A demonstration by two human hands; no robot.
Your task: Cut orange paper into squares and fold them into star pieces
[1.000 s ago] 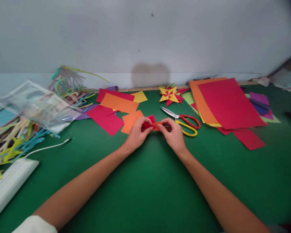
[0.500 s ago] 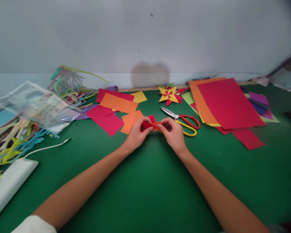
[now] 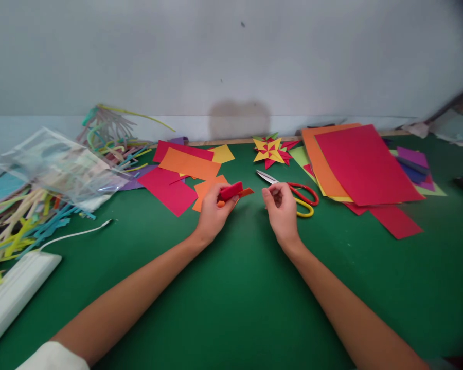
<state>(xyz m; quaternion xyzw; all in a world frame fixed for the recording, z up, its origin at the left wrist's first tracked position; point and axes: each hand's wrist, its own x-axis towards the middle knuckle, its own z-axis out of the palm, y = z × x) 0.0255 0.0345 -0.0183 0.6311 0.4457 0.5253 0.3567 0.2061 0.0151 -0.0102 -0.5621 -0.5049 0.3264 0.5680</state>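
Observation:
Folded red and orange paper [image 3: 232,191] is pinched in my left hand [image 3: 212,213], its orange tip sticking out to the right. Apart from it, my right hand [image 3: 283,213] has its fingers curled together beside the scissors, and nothing shows between them. The scissors [image 3: 304,198], with red and yellow handles, lie partly behind my right hand. Behind them sits a folded star [image 3: 269,151] in yellow, red and green.
Loose red [image 3: 167,190] and orange sheets [image 3: 189,163] lie at the back left, beside a clear plastic bag [image 3: 65,167] and many coloured strips [image 3: 31,221]. A white power strip [image 3: 19,293] is at the left. Large red sheets [image 3: 366,164] lie at the right.
My right hand has let go of the folded paper and moved slightly right. My left hand has tilted the paper, with its orange tip now pointing up to the right.

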